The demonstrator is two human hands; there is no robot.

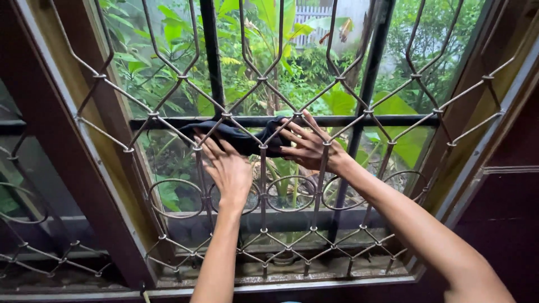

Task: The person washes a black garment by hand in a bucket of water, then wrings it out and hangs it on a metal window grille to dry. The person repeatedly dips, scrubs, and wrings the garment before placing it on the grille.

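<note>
We face a brown-framed window (78, 185) w/ a rusty diamond-pattern metal grille (393, 140) (garden greenery behind). A dark crumpled cloth (238, 136) sits against the grille's middle; our left hand (227, 168) presses it, fingers spread, right hand (309, 145) grips its end.

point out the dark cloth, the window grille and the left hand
cloth (242, 138): head view, middle of the dark fabric bunched behind the grille bars.
grille (152, 114): head view, a joint where the metal bars cross, left of the cloth.
left hand (230, 171): head view, back of the hand.
</note>
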